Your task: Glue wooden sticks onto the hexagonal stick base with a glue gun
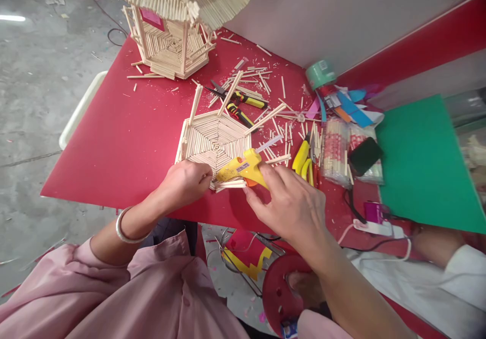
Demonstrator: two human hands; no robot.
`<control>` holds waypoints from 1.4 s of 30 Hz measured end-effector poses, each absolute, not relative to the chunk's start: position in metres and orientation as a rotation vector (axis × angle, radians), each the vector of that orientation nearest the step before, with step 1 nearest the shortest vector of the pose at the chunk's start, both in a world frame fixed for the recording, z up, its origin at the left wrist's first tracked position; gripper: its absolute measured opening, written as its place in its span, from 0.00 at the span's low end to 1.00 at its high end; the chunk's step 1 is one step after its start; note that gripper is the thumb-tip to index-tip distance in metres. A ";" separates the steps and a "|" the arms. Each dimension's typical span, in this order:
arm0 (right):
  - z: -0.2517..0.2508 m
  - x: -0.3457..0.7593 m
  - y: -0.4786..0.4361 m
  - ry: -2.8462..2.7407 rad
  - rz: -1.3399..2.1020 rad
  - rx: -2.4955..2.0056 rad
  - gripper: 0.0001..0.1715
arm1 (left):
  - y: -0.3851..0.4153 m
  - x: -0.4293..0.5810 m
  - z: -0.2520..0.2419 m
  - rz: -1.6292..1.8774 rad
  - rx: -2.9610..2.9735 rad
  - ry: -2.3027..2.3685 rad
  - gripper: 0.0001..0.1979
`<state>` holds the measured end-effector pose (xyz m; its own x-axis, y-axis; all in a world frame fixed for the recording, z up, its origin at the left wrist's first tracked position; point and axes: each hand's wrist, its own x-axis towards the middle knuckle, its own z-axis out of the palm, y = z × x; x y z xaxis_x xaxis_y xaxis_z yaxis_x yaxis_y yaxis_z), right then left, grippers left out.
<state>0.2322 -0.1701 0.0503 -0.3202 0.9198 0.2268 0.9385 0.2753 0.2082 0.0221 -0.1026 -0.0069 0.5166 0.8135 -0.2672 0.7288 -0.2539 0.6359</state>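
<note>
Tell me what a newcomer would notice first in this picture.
Most striking is the yellow hot glue gun in the right hand, its nozzle at the near edge of a hexagonal stick panel mid-table, where the left hand touches it. At the far left corner of the red table stands a tall stick pavilion model. A green sheet lies at the right.

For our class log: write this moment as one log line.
left hand: grips stick panel edge | right hand: holds glue gun, nozzle at that edge | table: loose sticks, pliers
</note>
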 end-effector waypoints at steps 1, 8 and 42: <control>0.050 0.232 -0.170 -2.456 -0.471 -1.790 0.21 | -0.103 0.022 -0.007 0.148 2.034 1.254 0.12; 0.051 0.231 -0.170 -2.437 -0.457 -1.789 0.19 | -0.102 0.023 -0.006 0.147 2.030 1.249 0.12; 0.049 0.230 -0.171 -2.426 -0.430 -1.774 0.19 | -0.102 0.022 -0.006 0.156 2.010 1.252 0.12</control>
